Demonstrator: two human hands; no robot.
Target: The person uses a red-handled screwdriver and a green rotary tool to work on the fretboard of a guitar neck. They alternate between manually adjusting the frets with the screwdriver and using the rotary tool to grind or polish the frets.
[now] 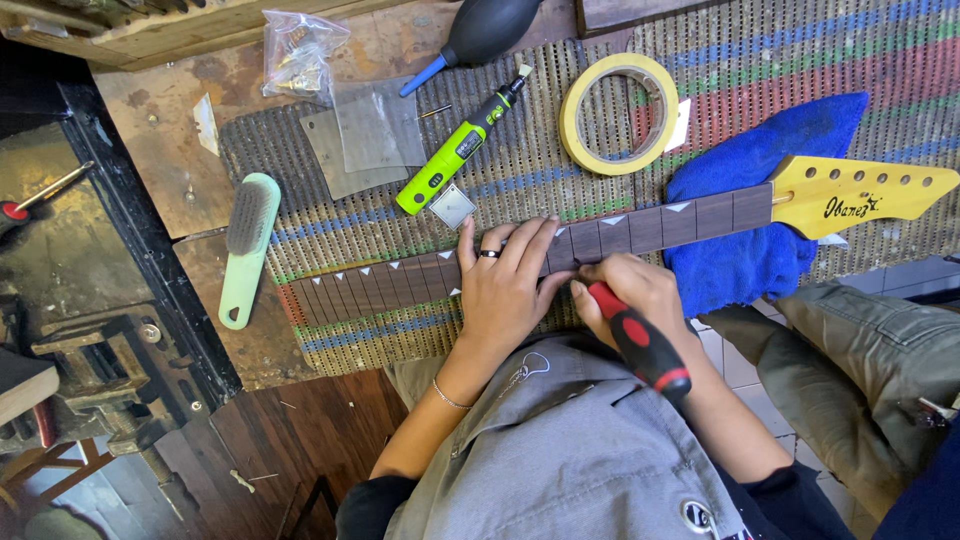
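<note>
A guitar neck [640, 230] with a dark fretboard and a yellow headstock [860, 190] lies across a striped woven mat [760, 60]. My left hand [505, 285], a ring on one finger, presses flat on the middle of the fretboard. Just to its right, my right hand [630, 295] grips a tool with a red and black handle [640, 345], its tip at the fretboard's near edge and hidden by my fingers. The headstock end rests on a folded blue cloth [760, 210].
On the mat lie a green rotary tool [450, 160], a roll of yellow tape [620, 112], a small square metal plate [452, 206], and clear plastic sheets [365, 135]. A mint brush [248, 245], a black rubber blower [480, 30] and a bag of small parts [300, 55] lie nearby. A vise [90, 370] is at left.
</note>
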